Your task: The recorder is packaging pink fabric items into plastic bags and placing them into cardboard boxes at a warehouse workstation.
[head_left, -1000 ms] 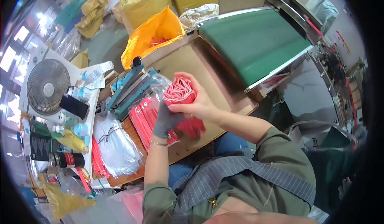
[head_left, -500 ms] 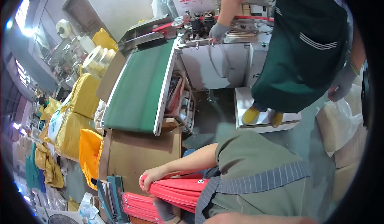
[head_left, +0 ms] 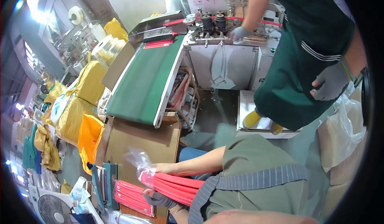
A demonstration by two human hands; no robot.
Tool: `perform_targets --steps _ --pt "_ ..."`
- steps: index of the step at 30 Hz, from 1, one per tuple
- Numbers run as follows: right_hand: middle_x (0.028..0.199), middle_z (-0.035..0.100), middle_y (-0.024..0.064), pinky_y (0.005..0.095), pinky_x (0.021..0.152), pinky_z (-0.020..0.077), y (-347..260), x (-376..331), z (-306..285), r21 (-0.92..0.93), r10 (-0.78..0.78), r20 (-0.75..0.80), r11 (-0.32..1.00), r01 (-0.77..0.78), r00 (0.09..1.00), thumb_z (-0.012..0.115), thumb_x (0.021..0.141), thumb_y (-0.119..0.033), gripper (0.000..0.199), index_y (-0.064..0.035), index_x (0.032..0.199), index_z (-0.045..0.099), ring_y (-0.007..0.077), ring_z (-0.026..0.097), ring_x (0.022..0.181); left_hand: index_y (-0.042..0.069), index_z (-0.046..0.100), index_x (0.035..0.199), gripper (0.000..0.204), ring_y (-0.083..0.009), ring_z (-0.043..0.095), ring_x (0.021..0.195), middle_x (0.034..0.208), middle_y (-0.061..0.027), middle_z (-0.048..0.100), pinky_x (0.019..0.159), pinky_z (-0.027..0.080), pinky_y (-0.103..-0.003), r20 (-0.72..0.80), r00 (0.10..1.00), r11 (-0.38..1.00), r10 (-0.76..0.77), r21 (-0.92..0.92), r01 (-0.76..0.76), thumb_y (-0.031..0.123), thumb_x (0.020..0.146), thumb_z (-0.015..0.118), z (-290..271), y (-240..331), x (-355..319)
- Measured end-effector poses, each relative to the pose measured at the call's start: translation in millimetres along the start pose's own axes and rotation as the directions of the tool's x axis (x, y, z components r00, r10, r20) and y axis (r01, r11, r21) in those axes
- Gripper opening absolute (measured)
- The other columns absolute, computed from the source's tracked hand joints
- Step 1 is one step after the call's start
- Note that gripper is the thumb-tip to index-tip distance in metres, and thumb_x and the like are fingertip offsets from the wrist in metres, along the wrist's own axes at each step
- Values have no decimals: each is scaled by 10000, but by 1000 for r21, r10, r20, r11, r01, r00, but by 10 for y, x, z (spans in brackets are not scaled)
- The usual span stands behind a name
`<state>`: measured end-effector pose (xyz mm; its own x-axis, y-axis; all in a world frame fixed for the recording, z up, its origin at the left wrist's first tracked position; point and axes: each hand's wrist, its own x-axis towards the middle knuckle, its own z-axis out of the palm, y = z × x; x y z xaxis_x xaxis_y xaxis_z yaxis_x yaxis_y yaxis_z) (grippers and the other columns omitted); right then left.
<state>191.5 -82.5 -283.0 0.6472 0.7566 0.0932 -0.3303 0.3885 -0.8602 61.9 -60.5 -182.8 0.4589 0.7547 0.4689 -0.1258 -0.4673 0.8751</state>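
Observation:
In the head view, my bare right hand (head_left: 165, 168) is closed at the mouth of a clear plastic bag (head_left: 141, 164). The bag sits over one end of a bundle of long red strips (head_left: 176, 187). From below, my grey-gloved left hand (head_left: 161, 200), its fingertips uncovered, is wrapped round the bundle close to the bag. The strips' other end is hidden by my striped apron and olive sleeve. A flat bagged pack of red strips (head_left: 134, 199) lies beside the left hand.
A green conveyor belt (head_left: 146, 80) carries short red pieces (head_left: 159, 44) at its far end. Below it is a brown board (head_left: 140, 138), near a teal sealer-like device (head_left: 108, 184) and a white fan (head_left: 54, 208). A gloved co-worker (head_left: 304, 84) stands at the machine.
The clear bag now shows over the bundle's end, where my right hand held bare strips. Red pieces have appeared on the belt. The co-worker's hands have shifted, and the view has moved slightly.

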Motion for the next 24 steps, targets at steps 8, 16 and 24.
perform_targets --steps 8,16,24 --pt "1308 484 44 301 992 352 -330 -2224 -343 -195 626 124 776 -600 770 471 964 -373 540 -14 1361 399 140 437 1171 66 550 640 247 -183 494 580 610 -65 500 550 397 -277 861 457 946 224 -305 112 189 824 659 -980 -416 -527" --pt "567 562 140 343 468 449 -1938 -877 325 -989 -482 136 -11 149 866 705 777 -269 222 -70 688 660 250 577 486 4 564 669 290 -57 414 622 626 25 478 520 334 -265 587 762 961 -273 209 183 233 837 624 -154 823 488" --pt "759 657 66 237 591 494 -2747 -195 655 -892 -456 178 300 339 872 701 788 -119 236 16 968 630 102 595 660 -27 559 695 294 -154 414 516 556 -92 487 514 372 -326 451 868 974 209 -21 -224 241 806 608 -109 806 1723"
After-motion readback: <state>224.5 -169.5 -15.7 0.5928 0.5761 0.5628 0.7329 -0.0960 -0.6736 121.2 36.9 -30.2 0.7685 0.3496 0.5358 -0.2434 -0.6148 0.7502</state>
